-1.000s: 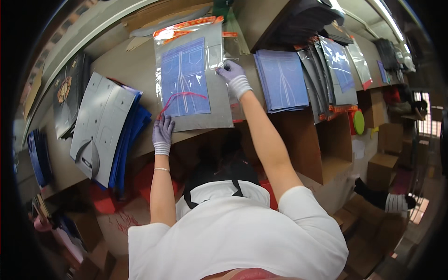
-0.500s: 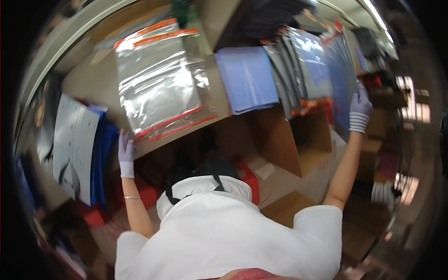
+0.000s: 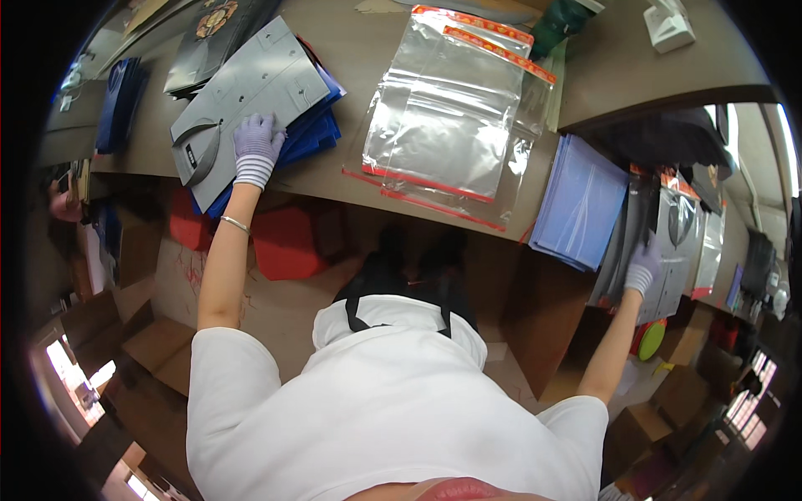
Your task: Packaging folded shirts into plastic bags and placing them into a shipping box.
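My left hand, in a pale purple glove with a striped cuff, lies on a folded grey collared shirt, its fingers loosely spread. Folded blue shirts lie under the grey one. At the right, my right hand, gloved alike, reaches in among dark grey folded shirts and a light grey one. Blur hides whether its fingers grip any of them. Between the hands, clear plastic bags with red edges lie on the table.
A stack of blue-violet sheets sits left of my right hand. Dark folded shirts and a navy pile lie at the far left. Red stools and a cardboard box stand below the table. A white device is at upper right.
The view has swung, bringing the left end of the table further in. My left hand has moved from the table's front edge onto the grey shirt. My right hand has left the bagged shirts' far side.
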The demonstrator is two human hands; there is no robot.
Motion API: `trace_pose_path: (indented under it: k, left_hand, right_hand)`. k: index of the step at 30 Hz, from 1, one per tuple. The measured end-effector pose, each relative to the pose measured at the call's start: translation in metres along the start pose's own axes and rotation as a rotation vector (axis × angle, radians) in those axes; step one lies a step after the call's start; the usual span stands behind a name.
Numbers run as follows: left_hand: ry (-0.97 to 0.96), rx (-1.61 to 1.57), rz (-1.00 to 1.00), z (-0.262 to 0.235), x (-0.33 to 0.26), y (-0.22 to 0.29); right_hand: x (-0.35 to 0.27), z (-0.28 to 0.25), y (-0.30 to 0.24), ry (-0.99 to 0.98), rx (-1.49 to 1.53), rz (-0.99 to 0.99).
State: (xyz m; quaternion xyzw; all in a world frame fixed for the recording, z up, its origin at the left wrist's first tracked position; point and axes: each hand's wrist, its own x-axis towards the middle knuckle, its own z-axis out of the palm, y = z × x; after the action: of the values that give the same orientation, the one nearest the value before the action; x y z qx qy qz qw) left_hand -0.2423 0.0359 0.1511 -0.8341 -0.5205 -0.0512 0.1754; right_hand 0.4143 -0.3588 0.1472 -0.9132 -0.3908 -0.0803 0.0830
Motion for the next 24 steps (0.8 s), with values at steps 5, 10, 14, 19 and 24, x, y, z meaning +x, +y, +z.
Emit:
trace_pose_path:
  k: [5,10,14,19,24]
  left_hand:
    - [0.174,-0.171,0.159,-0.033,-0.023,0.002]
    - [0.165,-0.363,0.275,-0.098,-0.115,0.027]
    - [0.079,-0.559,0.347,-0.078,-0.161,0.040]
    - [0.144,-0.966,0.460,-0.076,-0.154,0.102]
    - [-0.125,-1.024,0.736,0.007,-0.084,0.192]
  right_hand:
    - [-0.056,0.043,-0.197,-0.873,1.186,0.259]
    - [-0.102,0.046,-0.426,-1.689,1.857,-0.050]
    - [-0.087,0.022,-0.513,-1.255,1.258,-0.350]
    - [-0.077,-0.026,-0.449,-0.881,1.099,-0.330]
    - [-0.119,-0.071,-0.248,0.344,-0.014,-0.812]
